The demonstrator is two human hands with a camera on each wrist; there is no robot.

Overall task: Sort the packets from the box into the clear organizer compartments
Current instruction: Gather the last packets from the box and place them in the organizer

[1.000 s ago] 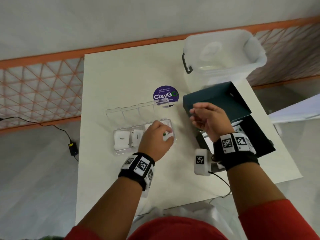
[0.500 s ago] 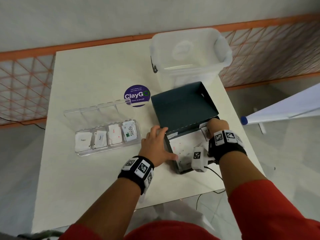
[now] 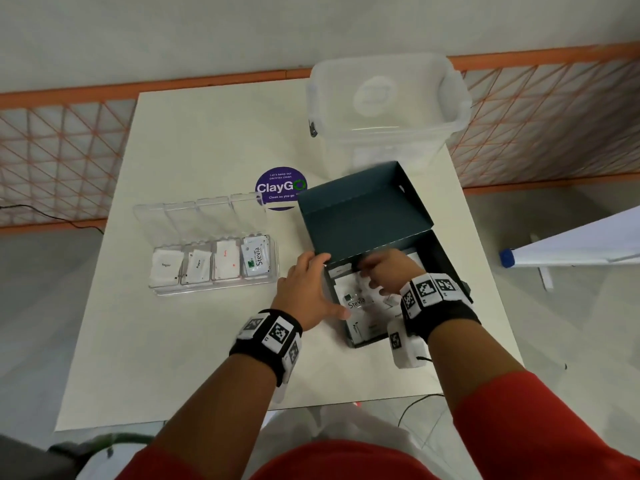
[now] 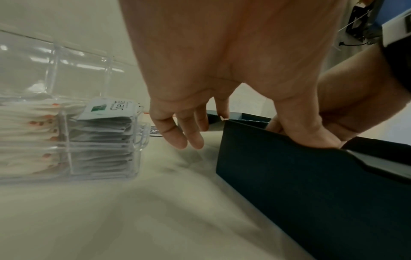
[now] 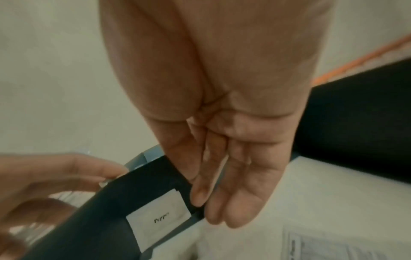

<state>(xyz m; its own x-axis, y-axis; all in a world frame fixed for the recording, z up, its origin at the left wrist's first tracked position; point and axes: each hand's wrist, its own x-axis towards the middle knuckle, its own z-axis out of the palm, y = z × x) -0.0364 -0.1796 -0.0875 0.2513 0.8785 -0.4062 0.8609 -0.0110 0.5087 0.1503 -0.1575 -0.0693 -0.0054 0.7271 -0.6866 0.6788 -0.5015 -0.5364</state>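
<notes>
The clear organizer (image 3: 207, 287) lies left of centre, lid back, its four compartments stacked with white packets; a Stevia packet (image 3: 257, 259) tops the rightmost stack (image 4: 106, 109). The dark box (image 3: 446, 268) stands to its right with its lid (image 3: 360, 209) up and loose packets inside, among them another Stevia packet (image 3: 356, 301). My left hand (image 3: 311, 285) rests against the box's left wall (image 4: 289, 176), thumb over the rim, fingers (image 4: 184, 135) straight. My right hand (image 3: 372, 271) is inside the box, fingers (image 5: 233, 202) straight and together, tips beside a Pepper packet (image 5: 160, 219).
A large clear tub (image 3: 388, 109) stands behind the box at the table's far right. A purple ClayGo sticker (image 3: 281, 188) lies between organizer and box. The white table (image 3: 194, 358) ends just past the box on the right; a white board (image 3: 571, 244) juts in there.
My left hand left the organizer's right compartment and came to the box's left wall. My right hand dropped from above the box into it and slid left among the packets.
</notes>
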